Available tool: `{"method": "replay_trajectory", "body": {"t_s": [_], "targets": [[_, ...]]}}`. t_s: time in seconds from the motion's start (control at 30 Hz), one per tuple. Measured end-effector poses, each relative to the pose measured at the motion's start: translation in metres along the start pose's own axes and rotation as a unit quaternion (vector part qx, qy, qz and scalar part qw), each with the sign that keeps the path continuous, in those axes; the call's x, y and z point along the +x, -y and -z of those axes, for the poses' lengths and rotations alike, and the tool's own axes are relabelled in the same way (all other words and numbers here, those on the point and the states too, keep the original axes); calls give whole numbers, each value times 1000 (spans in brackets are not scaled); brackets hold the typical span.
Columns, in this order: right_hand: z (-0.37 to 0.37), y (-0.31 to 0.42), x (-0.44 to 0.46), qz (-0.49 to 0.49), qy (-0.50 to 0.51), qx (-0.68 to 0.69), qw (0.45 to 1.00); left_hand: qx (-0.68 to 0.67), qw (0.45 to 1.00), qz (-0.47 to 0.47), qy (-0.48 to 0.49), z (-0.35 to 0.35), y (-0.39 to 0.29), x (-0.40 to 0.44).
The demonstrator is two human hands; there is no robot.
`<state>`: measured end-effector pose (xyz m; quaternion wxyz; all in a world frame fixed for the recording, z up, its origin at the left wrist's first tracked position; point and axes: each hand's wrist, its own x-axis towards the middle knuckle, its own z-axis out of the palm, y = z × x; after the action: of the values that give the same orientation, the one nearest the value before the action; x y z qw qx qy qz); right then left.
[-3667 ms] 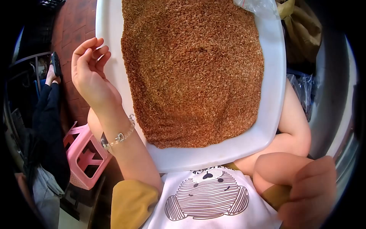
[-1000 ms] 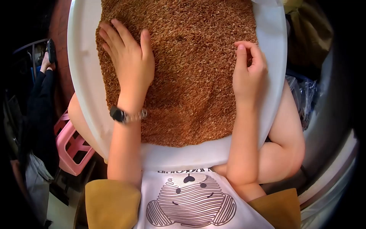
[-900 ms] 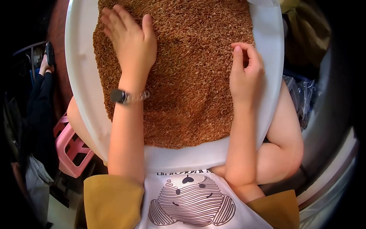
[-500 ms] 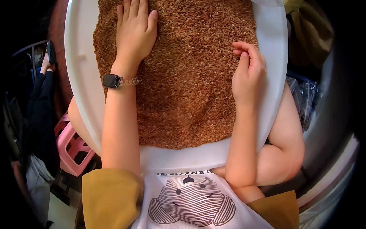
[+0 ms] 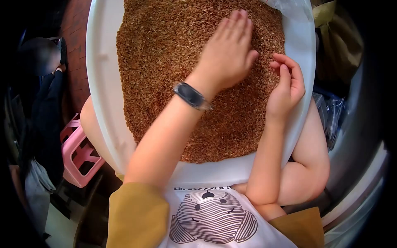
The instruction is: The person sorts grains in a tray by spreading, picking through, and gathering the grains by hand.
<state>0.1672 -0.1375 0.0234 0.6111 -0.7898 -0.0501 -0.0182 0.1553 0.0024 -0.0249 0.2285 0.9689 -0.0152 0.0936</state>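
Reddish-brown grains, which look like unpolished rice (image 5: 165, 62), lie in a broad layer on a white tray (image 5: 101, 53) across my lap. My left hand (image 5: 229, 53), palm down with fingers stretched out and a dark watch band on the wrist, is over the right-middle part of the grains. It is slightly blurred, and whether the palm presses on them I cannot tell. At the right edge of the layer, my right hand (image 5: 287, 84) has its fingers curled in toward the thumb. Anything between those fingertips is too small or hidden to make out.
A pink plastic stool (image 5: 76, 161) stands at the left, below another person's dark-trousered leg (image 5: 45, 103). Clear plastic bags (image 5: 333, 111) and a brown sack (image 5: 341, 39) are at the right. Clear plastic (image 5: 281, 5) lies on the tray's far right.
My left hand has swept rightward across the grains from the far left side. The right hand appears slightly farther right, its fingers still curled. The whole view has shifted a little.
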Motion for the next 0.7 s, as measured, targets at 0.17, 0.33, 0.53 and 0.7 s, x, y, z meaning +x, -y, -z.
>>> {"method": "replay_trajectory", "body": {"t_s": [0.17,0.33,0.53,0.7], "targets": [[-1,7,-2,-42,-11,41,998,-28,999,-16,-20,-18,-47,-8],[-7,4,-6,-23,-2,82,996,-59,996,-36,57,-19,-74,-27],[-6,9,-5,-39,-13,64,997,-126,983,-121,52,-24,-87,-65],[-4,11,-2,-34,-19,41,998,-98,972,-151,149,-7,-88,-87]]}}
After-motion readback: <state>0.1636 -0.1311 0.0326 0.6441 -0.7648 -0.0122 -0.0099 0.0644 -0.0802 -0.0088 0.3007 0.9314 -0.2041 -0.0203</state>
